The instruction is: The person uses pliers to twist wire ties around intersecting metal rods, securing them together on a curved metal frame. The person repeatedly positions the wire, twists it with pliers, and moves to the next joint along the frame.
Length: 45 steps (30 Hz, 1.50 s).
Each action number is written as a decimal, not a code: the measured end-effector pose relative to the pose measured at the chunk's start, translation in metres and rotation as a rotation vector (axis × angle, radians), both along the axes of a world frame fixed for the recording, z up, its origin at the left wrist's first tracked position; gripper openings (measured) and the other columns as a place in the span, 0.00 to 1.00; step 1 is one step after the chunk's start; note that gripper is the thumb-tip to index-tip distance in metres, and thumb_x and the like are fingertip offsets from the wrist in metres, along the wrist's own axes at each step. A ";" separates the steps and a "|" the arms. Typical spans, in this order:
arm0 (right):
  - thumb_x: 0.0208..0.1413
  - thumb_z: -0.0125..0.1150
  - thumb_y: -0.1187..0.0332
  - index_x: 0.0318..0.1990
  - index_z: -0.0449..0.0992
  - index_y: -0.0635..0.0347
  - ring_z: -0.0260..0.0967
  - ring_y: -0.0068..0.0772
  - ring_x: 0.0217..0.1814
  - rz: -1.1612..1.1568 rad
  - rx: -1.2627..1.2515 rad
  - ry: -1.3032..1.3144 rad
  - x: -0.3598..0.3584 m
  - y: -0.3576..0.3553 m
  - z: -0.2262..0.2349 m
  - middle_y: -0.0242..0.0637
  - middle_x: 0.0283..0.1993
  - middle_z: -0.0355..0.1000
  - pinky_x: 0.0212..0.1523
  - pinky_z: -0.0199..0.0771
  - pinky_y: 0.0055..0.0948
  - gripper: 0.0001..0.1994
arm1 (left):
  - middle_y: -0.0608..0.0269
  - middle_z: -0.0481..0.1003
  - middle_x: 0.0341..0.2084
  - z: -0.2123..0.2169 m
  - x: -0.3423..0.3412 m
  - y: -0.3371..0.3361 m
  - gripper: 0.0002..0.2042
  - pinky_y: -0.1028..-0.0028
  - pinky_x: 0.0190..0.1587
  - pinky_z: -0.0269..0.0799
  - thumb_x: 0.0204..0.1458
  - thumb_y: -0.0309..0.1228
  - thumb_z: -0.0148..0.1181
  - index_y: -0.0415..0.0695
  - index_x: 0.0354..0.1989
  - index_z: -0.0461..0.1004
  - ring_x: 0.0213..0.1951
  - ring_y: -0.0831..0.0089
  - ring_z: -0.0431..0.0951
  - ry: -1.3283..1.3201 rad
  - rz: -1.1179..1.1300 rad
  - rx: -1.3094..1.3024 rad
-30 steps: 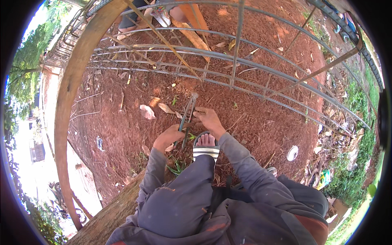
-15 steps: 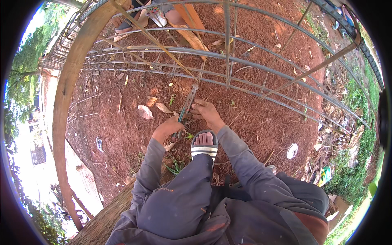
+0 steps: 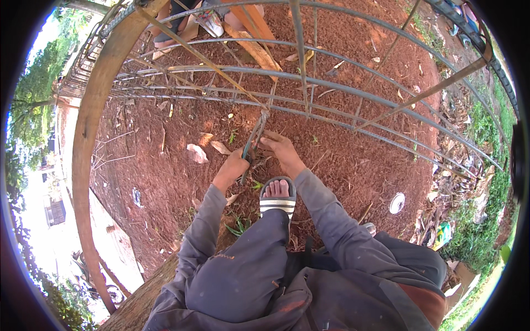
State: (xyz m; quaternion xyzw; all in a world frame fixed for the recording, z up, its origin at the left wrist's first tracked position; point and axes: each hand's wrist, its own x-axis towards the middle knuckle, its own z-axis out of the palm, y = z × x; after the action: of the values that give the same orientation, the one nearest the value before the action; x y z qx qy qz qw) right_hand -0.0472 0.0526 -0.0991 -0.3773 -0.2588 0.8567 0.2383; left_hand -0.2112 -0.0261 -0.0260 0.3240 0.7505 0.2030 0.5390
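Under you there is bare red-brown ground, dry and a little rough, with small twigs on it. Your foot in a striped sandal stands directly on it. Two pale dry leaves lie on the soil near each other, to the left of the sandal. A round white lid lies flat on the earth to your right, well apart from the sandal. A small green weed grows from the soil just beside your leg. At the right edge, the ground turns into grass with dry leaves and litter.

Slim green-handled pliers tilt upright against the rebar cage.
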 end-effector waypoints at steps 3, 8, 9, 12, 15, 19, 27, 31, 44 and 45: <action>0.61 0.64 0.62 0.65 0.66 0.64 0.76 0.41 0.55 -0.050 -0.017 0.012 0.000 -0.003 -0.006 0.42 0.53 0.76 0.55 0.71 0.40 0.28 | 0.56 0.76 0.29 0.000 0.001 0.007 0.10 0.68 0.38 0.71 0.42 0.18 0.49 0.40 0.34 0.70 0.34 0.67 0.76 -0.050 0.048 -0.119; 0.61 0.65 0.56 0.54 0.70 0.60 0.75 0.36 0.55 0.009 -0.250 0.290 -0.017 0.005 -0.008 0.37 0.46 0.76 0.53 0.75 0.36 0.21 | 0.57 0.70 0.28 -0.003 0.002 -0.001 0.19 0.61 0.34 0.71 0.40 0.17 0.44 0.41 0.45 0.64 0.30 0.61 0.72 -0.737 0.363 -0.196; 0.60 0.65 0.55 0.52 0.70 0.59 0.76 0.36 0.53 0.045 -0.295 0.367 -0.023 0.007 -0.005 0.37 0.44 0.76 0.51 0.76 0.37 0.21 | 0.57 0.69 0.28 -0.006 0.001 -0.004 0.21 0.60 0.34 0.71 0.39 0.17 0.43 0.42 0.46 0.63 0.30 0.61 0.71 -0.899 0.429 -0.238; 0.61 0.64 0.51 0.39 0.70 0.57 0.73 0.34 0.32 0.003 -0.369 0.317 -0.048 -0.002 0.005 0.33 0.30 0.70 0.37 0.77 0.38 0.18 | 0.56 0.67 0.31 -0.031 -0.009 -0.021 0.20 0.59 0.35 0.70 0.38 0.18 0.43 0.43 0.44 0.63 0.29 0.61 0.70 -1.179 0.501 -0.240; 0.64 0.59 0.52 0.29 0.65 0.56 0.62 0.29 0.21 -0.191 -0.413 0.261 -0.065 -0.005 -0.003 0.29 0.22 0.62 0.27 0.74 0.36 0.19 | 0.55 0.72 0.35 -0.027 -0.011 -0.021 0.20 0.55 0.40 0.73 0.45 0.23 0.48 0.41 0.51 0.65 0.38 0.58 0.76 -0.770 0.331 -0.187; 0.67 0.47 0.52 0.26 0.74 0.70 0.80 0.51 0.36 -0.067 -0.022 -0.335 -0.084 -0.011 -0.030 0.55 0.27 0.76 0.35 0.78 0.51 0.27 | 0.44 0.75 0.42 -0.026 -0.003 -0.043 0.25 0.53 0.45 0.75 0.52 0.28 0.54 0.41 0.60 0.61 0.42 0.47 0.79 0.051 -0.207 0.049; 0.58 0.61 0.50 0.30 0.77 0.73 0.81 0.47 0.34 -0.034 0.302 -0.710 -0.085 -0.011 -0.025 0.58 0.29 0.77 0.34 0.79 0.44 0.25 | 0.36 0.77 0.32 -0.046 0.040 -0.047 0.13 0.48 0.36 0.74 0.56 0.33 0.56 0.32 0.36 0.73 0.36 0.41 0.79 0.695 -0.256 0.199; 0.57 0.67 0.53 0.48 0.70 0.64 0.80 0.39 0.36 -0.086 -0.204 0.045 -0.067 -0.014 0.023 0.49 0.40 0.77 0.33 0.82 0.35 0.23 | 0.44 0.76 0.22 -0.018 -0.013 -0.044 0.13 0.56 0.28 0.75 0.54 0.32 0.55 0.30 0.32 0.74 0.25 0.51 0.80 0.698 -0.448 0.064; 0.63 0.60 0.54 0.37 0.67 0.53 0.56 0.20 0.23 -0.145 -0.607 0.922 -0.055 -0.001 -0.014 0.23 0.24 0.56 0.28 0.70 0.30 0.14 | 0.69 0.66 0.22 0.017 0.033 -0.031 0.09 0.75 0.20 0.57 0.58 0.33 0.61 0.43 0.40 0.69 0.20 0.77 0.63 -1.052 0.506 -0.253; 0.63 0.60 0.55 0.34 0.65 0.51 0.54 0.18 0.22 -0.129 -0.571 0.893 -0.058 0.000 -0.021 0.22 0.23 0.54 0.25 0.65 0.29 0.14 | 0.67 0.67 0.23 0.022 0.033 -0.027 0.08 0.73 0.21 0.59 0.59 0.32 0.61 0.43 0.40 0.70 0.21 0.76 0.65 -1.016 0.506 -0.275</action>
State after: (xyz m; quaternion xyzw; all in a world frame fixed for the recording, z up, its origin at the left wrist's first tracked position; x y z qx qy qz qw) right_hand -0.1049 0.0527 -0.1199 -0.0407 0.1350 0.9537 0.2656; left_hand -0.1784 -0.0529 -0.0037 -0.0762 0.4716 0.3561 0.8031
